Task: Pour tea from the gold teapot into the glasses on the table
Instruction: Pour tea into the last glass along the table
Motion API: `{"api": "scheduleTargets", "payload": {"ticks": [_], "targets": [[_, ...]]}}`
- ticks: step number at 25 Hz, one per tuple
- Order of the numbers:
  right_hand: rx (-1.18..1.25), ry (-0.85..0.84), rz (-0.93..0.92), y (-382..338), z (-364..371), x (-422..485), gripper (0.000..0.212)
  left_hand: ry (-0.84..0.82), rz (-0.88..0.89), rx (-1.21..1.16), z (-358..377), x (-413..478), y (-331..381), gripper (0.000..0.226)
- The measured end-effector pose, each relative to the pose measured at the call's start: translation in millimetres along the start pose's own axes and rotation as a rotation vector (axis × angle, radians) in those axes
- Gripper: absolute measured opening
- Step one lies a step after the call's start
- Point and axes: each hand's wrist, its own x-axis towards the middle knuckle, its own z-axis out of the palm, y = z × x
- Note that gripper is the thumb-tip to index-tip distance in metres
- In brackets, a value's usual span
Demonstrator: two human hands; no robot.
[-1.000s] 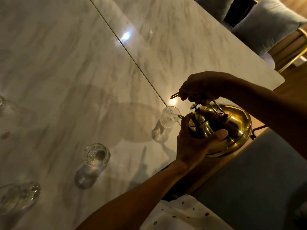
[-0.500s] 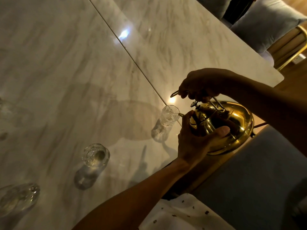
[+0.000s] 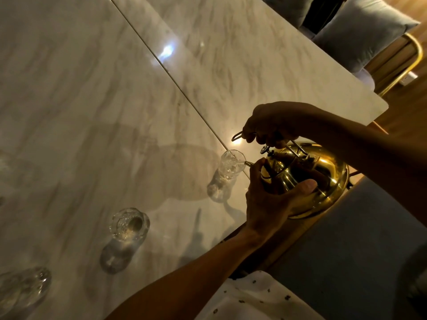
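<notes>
The gold teapot (image 3: pixel 323 172) is held tilted over the table's near edge, its thin spout reaching the rim of a clear glass (image 3: pixel 227 168) on the marble table (image 3: pixel 115 100). My right hand (image 3: pixel 272 123) grips the wire handle from above. My left hand (image 3: pixel 270 195) wraps around the pot's front, thumb across its side. A second glass (image 3: pixel 129 225) stands to the left, and a third glass (image 3: pixel 20 287) at the lower left corner. I cannot see any stream of tea.
A seam runs diagonally across the marble top. A grey cushioned chair with a gold frame (image 3: pixel 369 33) stands at the far right corner. A grey seat (image 3: pixel 358 250) lies below the table edge, near my spotted white clothing (image 3: pixel 254 299).
The teapot and both hands have held nearly the same place, shifting slightly up, with the pot tilted a little more toward the glass.
</notes>
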Motion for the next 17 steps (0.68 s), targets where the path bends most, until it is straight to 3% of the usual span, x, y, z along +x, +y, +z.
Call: {"api": "scheduleTargets", "payload": {"ticks": [3, 7, 13, 17], "targets": [[0.008, 0.003, -0.003, 1.2, 0.2, 0.6, 0.027, 0.006, 0.003, -0.006, 1.8, 0.6, -2.8, 0.084], [0.015, 0.026, -0.036, 3.9, -0.4, 2.2, 0.026, 0.004, 0.011, 0.008, 2.8, 1.9, -5.7, 0.098], [0.085, 0.064, -0.071, 12.4, -1.9, 3.7, 0.024, -0.001, 0.039, 0.036, 3.1, 0.6, -8.1, 0.099], [0.127, 0.111, -0.085, 26.4, 1.6, 1.3, 0.020, -0.020, 0.081, 0.091, 0.3, -3.7, -16.1, 0.081]]}}
